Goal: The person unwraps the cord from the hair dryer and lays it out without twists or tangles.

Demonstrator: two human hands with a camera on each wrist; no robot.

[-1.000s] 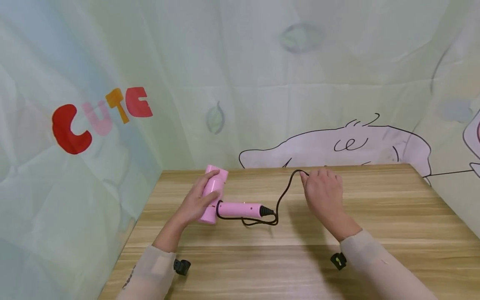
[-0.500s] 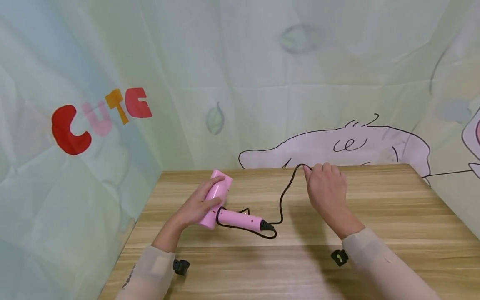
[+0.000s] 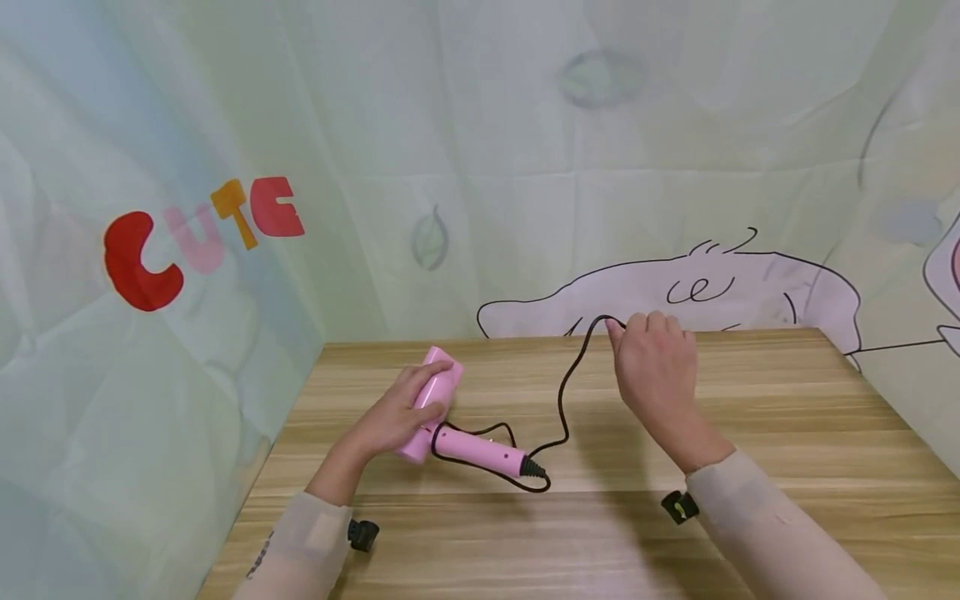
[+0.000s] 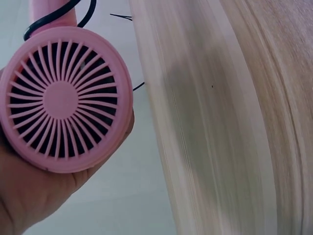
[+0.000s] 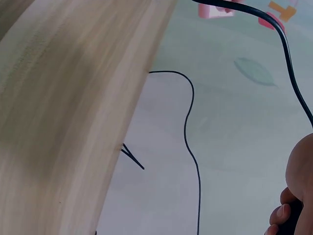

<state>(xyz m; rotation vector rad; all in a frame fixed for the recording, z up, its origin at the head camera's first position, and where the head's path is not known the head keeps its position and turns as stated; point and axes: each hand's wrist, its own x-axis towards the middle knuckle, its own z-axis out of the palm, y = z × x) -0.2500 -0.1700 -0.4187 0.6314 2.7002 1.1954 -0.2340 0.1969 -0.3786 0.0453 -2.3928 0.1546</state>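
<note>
A pink hair dryer (image 3: 483, 452) is held above the table by my left hand (image 3: 393, 414), whose fingers and thumb wrap its barrel. Its round slatted air intake (image 4: 61, 100) faces the left wrist camera. The black cord (image 3: 562, 400) loops around the handle and then rises to the right. My right hand (image 3: 656, 371) grips the cord's far part, raised near the table's back edge. In the right wrist view, a dark piece (image 5: 292, 218) shows between the right fingers; most of it is hidden, so its kind cannot be told.
A wood-grain table (image 3: 600, 533) lies below both hands. Behind it and to the left hangs a pale printed cloth (image 3: 510, 167) with coloured letters (image 3: 142, 260) and a line-drawn figure. Small black wrist cameras sit below each forearm.
The dryer's handle end has swung down toward me, and the dryer has come slightly nearer. My right hand has risen a little, drawing the cord upward; the loop around the handle looks wider.
</note>
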